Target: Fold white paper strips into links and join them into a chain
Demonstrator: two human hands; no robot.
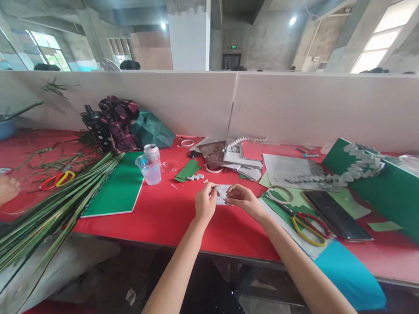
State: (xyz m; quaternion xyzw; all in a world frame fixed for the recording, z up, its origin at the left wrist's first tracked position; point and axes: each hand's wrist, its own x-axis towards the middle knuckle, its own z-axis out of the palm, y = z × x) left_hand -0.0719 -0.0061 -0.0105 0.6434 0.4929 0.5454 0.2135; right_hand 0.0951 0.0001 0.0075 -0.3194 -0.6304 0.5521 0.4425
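Observation:
Between my two hands, just over the red tabletop, is a small piece of grey printed paper point(221, 195). My left hand point(206, 202) pinches its left side with thumb and forefinger. On the right side, the fingertips of my right hand point(247, 200) are closed on the paper too. Just beyond the hands lie a few folded white paper pieces point(195, 177) beside green paper strips point(187, 171). To the right rest scissors point(307, 226) with red and yellow handles, a roll of tape point(280, 195) and a black phone point(337, 215).
A plastic cup point(150, 170) and a can point(152, 153) stand left of centre. Long green leaves point(61, 207) lie across a green board point(123, 193). A folded-paper chain point(363, 163) drapes by a green box point(405, 201). Another person's hand point(1, 190) is far left.

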